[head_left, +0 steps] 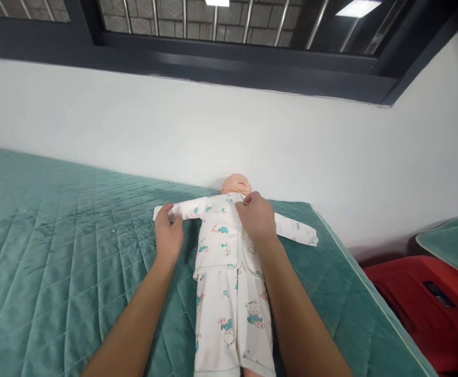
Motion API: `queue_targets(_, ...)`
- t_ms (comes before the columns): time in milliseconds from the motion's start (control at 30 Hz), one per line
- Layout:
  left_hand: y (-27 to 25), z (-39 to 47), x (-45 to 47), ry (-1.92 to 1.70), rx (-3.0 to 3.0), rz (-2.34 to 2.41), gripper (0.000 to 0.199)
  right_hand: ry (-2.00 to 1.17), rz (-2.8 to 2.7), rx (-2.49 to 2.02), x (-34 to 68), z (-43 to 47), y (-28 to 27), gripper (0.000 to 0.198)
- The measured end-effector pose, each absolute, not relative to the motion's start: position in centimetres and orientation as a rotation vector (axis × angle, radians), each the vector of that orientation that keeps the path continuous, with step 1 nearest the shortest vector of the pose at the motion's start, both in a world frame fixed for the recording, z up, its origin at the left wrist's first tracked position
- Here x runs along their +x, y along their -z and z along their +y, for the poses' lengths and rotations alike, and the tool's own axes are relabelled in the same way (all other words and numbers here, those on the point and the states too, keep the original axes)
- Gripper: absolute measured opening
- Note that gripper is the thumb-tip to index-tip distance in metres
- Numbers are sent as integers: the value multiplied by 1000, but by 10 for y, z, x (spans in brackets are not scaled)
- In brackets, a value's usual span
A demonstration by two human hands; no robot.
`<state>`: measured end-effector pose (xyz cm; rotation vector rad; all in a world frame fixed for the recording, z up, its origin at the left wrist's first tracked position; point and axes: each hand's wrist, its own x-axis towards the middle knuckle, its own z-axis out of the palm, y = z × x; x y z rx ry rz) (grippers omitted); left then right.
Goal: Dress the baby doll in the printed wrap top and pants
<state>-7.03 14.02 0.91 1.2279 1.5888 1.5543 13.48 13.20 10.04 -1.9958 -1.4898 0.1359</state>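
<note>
A baby doll (236, 184) lies on its back, its head near the wall. It wears a white long-sleeved baby shirt (219, 230) with green animal prints and matching white pants (217, 324). My left hand (168, 233) is around the sleeve on the left near its cuff, thumb and fingers on the cloth. At the upper front of the shirt, just below the neck, my right hand (257, 217) pinches the fabric edge; its fingertips are partly hidden. The other sleeve (296, 230) lies stretched out to the right.
A green quilted cover (75, 262) spreads under the doll, its piped edge running down the right side. Behind is a white wall (154, 125) below a dark-framed window (232, 60) with bars. A red plastic item (421, 309) and green cloth (453, 241) are at right.
</note>
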Motion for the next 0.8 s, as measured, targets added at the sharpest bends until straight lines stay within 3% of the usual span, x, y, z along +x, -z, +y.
queue_targets(400, -10, 141, -68, -1471, 1271, 1623, 33, -109, -1609, -1841, 131, 125, -94, 10)
queue_targets(700, -7, 142, -69, -1489, 1285, 1616, 28, -463, -1410, -1485, 151, 120, -85, 22)
queue_targets(800, -7, 143, -68, -1510, 1270, 1592, 27, -437, -1354, -1497, 157, 126, -79, 24)
